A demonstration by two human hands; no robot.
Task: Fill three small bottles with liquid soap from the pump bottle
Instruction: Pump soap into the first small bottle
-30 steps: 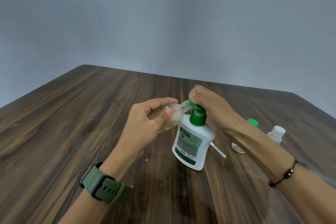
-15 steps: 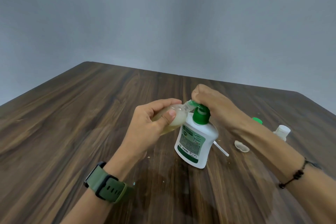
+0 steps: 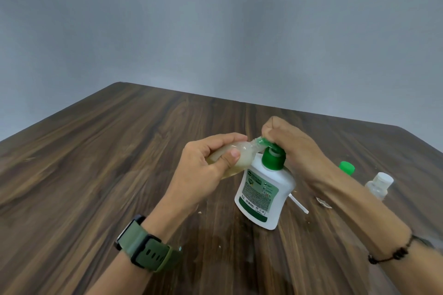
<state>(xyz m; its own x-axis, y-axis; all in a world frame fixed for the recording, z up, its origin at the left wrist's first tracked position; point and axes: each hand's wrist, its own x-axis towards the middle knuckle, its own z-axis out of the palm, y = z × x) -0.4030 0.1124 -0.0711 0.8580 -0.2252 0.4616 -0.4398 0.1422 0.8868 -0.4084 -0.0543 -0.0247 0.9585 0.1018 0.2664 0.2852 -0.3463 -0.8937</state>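
A white pump bottle (image 3: 263,195) with a green collar and green label stands tilted on the wooden table (image 3: 96,163). My right hand (image 3: 291,145) is curled over its green pump head, pressing it. My left hand (image 3: 206,170) grips a small clear bottle (image 3: 241,159) holding yellowish soap, tipped sideways with its mouth at the pump spout. A second small clear bottle (image 3: 378,185) with a white cap stands at the right, beyond my right forearm. A green cap (image 3: 346,167) shows behind that forearm; what it sits on is hidden.
A thin white tube (image 3: 299,203) lies on the table just right of the pump bottle. A small pale cap or scrap (image 3: 323,201) lies beside my right forearm. Tiny drips or crumbs dot the wood in front of the bottle. A grey wall rises behind the table.
Both hands and the two bottles keep the same hold. The pump collar and stem show a little more now. The view has shifted slightly.
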